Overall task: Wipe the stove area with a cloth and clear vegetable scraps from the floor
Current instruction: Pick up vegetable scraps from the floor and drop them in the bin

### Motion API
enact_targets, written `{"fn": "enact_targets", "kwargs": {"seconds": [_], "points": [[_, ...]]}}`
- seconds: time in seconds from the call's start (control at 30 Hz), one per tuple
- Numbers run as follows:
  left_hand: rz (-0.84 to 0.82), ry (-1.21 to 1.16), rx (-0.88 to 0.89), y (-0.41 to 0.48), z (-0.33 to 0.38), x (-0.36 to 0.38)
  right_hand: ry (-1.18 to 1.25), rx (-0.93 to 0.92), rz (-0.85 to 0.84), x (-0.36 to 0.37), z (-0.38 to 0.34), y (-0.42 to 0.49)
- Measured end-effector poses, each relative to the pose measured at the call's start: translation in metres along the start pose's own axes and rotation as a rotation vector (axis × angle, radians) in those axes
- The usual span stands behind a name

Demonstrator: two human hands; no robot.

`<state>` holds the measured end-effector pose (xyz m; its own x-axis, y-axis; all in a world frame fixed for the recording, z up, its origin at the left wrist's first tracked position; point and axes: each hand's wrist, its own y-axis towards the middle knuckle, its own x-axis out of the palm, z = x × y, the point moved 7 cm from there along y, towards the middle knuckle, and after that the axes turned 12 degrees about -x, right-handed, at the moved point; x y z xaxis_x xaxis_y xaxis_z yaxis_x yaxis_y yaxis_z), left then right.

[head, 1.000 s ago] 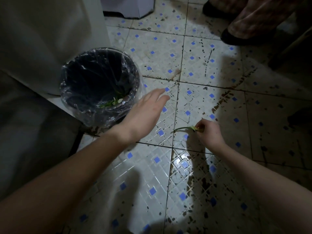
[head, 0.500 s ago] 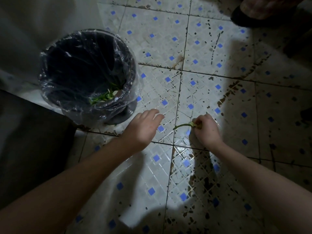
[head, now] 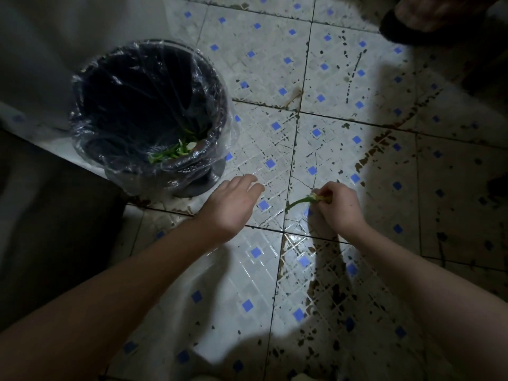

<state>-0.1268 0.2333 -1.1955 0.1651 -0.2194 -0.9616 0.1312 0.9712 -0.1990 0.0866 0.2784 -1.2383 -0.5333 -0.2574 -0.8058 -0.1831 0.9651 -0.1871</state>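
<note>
My right hand (head: 339, 204) pinches a thin green vegetable stem (head: 298, 202) just above the tiled floor (head: 275, 78); the stem's free end points left. My left hand (head: 233, 200) hovers low over the floor, fingers loosely curled, holding nothing, just right of the bin's base. The dark waste bin (head: 217, 86), lined with a clear plastic bag, stands at the upper left. Green vegetable scraps (head: 170, 152) lie at its bottom. No cloth or stove is in view.
White cabinet fronts (head: 55, 37) rise at the left behind the bin. A dark surface (head: 55, 229) fills the lower left. Another person's dark shoe (head: 406, 28) stands at the top right. The floor tiles are stained and chipped, darkest on the right.
My left hand has drawn back from beside the bin's rim and lowered, its fingers curling loosely. My right hand keeps its pinch on the stem. The view has tilted down slightly.
</note>
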Motion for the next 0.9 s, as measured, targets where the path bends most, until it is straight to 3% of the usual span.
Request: {"fn": "enact_targets", "kwargs": {"seconds": [0.37,0.67,0.9], "points": [[0.104,0.034,0.057,-0.02,-0.001,-0.04,0.017,-0.11,0.185,-0.064,-0.063,0.013],[0.083,0.136,0.038,-0.044,-0.012,-0.041,0.043,-0.278,0.364,-0.119,-0.147,0.026],[0.072,0.18,-0.013,-0.068,-0.033,-0.043,0.088,-0.382,0.332,-0.105,-0.21,0.038]]}}
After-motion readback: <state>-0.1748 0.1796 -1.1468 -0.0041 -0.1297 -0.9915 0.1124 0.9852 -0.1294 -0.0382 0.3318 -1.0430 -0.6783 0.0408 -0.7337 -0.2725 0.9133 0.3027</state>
